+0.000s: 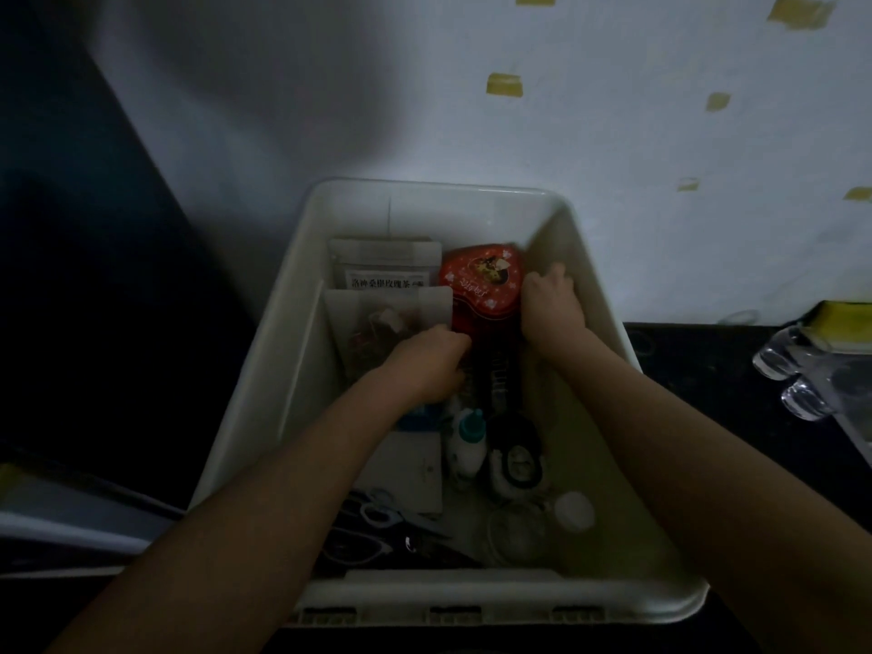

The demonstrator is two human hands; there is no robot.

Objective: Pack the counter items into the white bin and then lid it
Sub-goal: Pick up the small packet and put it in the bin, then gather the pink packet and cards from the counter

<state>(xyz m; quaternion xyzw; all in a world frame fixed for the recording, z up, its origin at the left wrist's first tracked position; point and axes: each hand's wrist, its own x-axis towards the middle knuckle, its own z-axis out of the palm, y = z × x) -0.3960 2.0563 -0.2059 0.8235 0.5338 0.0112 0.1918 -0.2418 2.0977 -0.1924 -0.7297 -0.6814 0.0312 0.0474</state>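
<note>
down inside the white bin (472, 195), both hands are at work around a red heart-shaped tin (481, 285) that sits against the far right of the load. the right hand (549, 304) is curled round the tin's right edge, wedged between tin and bin wall. the left hand (431, 363) is pressed down just near of the tin with knuckles up; whether anything is gripped under it can't be told, the fingers are hidden and the light is bad.

what could go wrong: the tin looks to be getting squeezed into a tight slot, so the two clear tea pouches (389, 295) on the far left could get creased or shoved up if it's pushed sideways. the small white bottle with the teal cap (467, 441) stands right by the left forearm and could be knocked over when the arm is pulled out. if the tin is left sitting high, the lid might not seat, though no lid can be made out anywhere.

counted in the bin: one tin, two pouches, one teal-capped bottle, one pair of scissors (373, 507) at the near left, one small white round cap (573, 509) near right, one dark round-headed item (514, 446) in the middle that can't be identified. more stuff may be buried in the dark spots.

out on the black counter (708, 361) to the right, some clear glassware (797, 370) is still unpacked, count unclear.
</note>
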